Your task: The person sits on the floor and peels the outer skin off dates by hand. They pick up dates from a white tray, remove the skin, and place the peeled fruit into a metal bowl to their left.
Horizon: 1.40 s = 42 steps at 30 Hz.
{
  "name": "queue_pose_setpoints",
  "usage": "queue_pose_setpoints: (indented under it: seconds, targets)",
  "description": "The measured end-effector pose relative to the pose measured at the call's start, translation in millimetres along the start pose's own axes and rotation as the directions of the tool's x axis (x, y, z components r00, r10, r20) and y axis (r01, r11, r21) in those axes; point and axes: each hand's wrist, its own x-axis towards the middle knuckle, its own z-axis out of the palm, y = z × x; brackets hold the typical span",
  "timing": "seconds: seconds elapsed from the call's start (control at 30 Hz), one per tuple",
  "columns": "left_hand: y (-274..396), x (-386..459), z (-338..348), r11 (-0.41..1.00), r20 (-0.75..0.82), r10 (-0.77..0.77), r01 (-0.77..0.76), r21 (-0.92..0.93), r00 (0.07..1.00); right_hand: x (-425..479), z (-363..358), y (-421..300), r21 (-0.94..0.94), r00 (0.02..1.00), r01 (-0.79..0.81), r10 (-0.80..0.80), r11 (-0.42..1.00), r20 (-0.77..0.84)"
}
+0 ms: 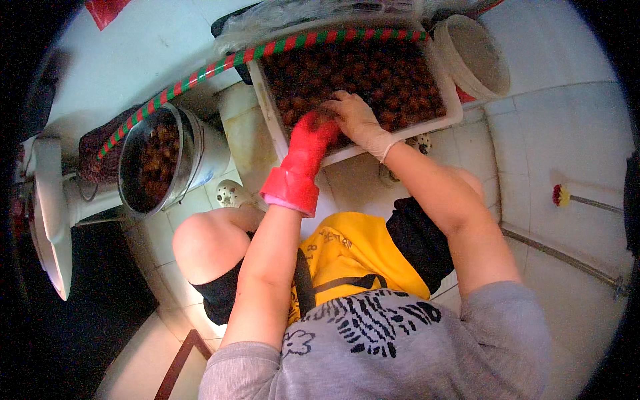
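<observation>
A white rectangular tub (452,115) full of round dark-brown pieces (400,75), perhaps nuts or fruit, stands before me. Over its near edge reaches my left hand (315,132), in a thick red rubber glove. My right hand (357,117) wears a thin pale glove, and its fingers meet the left hand's fingertips above the pieces. Something small and dark shows between the hands, too blurred to name. Whether either hand grips it cannot be made out.
A red-and-green striped pole (225,62) slants from the tub's far rim to a bucket (205,145) of brown pieces at left. Another white bucket (492,65) stands at far right. Clear plastic sheeting (310,22) lies behind the tub. A metal bar (560,255) runs along the right.
</observation>
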Motion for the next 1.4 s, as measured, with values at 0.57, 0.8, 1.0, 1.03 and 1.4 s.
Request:
queue_pose_setpoints:
  seconds: [0.57,0.8,1.0,1.03,1.4]
  targets:
    - [0.0,-4.2,0.2,0.996,-0.055,0.038,-0.042,-0.074,0.998,3.8,1.8,-10.2,0.027,0.997,-0.061,0.062,0.998,-0.039]
    - [-13.9,2.0,-7.6,0.993,-0.046,0.082,-0.086,-0.085,0.996,1.3,-1.9,-16.2,0.02,0.997,-0.069,0.069,0.997,-0.016]
    - [19.3,-16.1,-0.6,0.924,0.028,-0.036,0.044,-0.379,0.999,3.3,0.1,-0.7,0.014,0.989,-0.134,0.134,0.991,-0.062]
    - [24.1,-17.8,-1.0,0.897,0.057,-0.051,0.071,-0.436,0.997,2.4,2.6,1.8,-0.027,0.982,-0.179,0.177,0.984,-0.059]
    - [12.6,-8.3,4.0,0.97,0.004,0.108,-0.105,-0.218,0.994,-6.9,36.6,51.3,0.024,0.931,-0.323,0.322,0.946,-0.175]
